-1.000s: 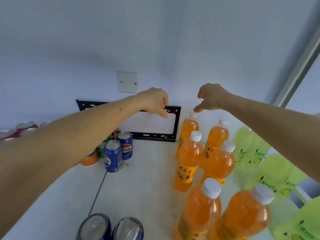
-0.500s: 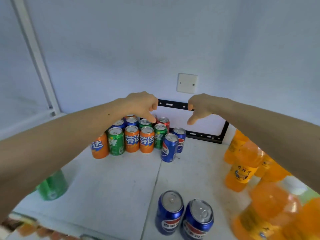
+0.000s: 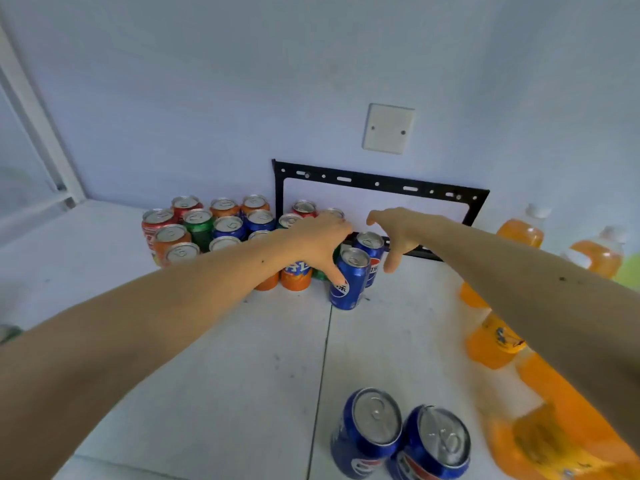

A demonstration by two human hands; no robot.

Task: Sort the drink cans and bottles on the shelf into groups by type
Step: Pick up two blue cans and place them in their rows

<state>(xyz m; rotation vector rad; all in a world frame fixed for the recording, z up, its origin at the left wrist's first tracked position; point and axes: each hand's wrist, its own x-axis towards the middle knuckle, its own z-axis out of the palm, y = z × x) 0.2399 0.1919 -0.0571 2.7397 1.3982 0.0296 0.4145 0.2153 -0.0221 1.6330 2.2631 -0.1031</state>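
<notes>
At the back of the shelf (image 3: 207,358), right by the black bracket (image 3: 377,183), two blue cans stand at the edge of the mixed pack. My left hand (image 3: 320,242) is down on the front blue can (image 3: 349,278), fingers spread and reaching down its left side; I can't tell if they've closed on it. My right hand (image 3: 398,233) hangs open just beside the rear blue can (image 3: 370,252), fingers loose, gripping nothing.

These look sealed, tabs flat, so I reckon they're full: fairly heavy for their size, stiff-walled, smooth and probably a bit slippery. Best hold is round the middle of the body, thumb one side, fingers the other, not by the rim. The front can touches the rear one and stands just beside a green can (image 3: 320,271) and the orange cans (image 3: 296,275), so I'd lift straight up, no sideways drag, or the neighbours could topple.

Two more blue cans (image 3: 401,434) wait at the front edge, well apart from these. That looks like the blue group's spot. Orange bottles (image 3: 495,341) line the right side.
</notes>
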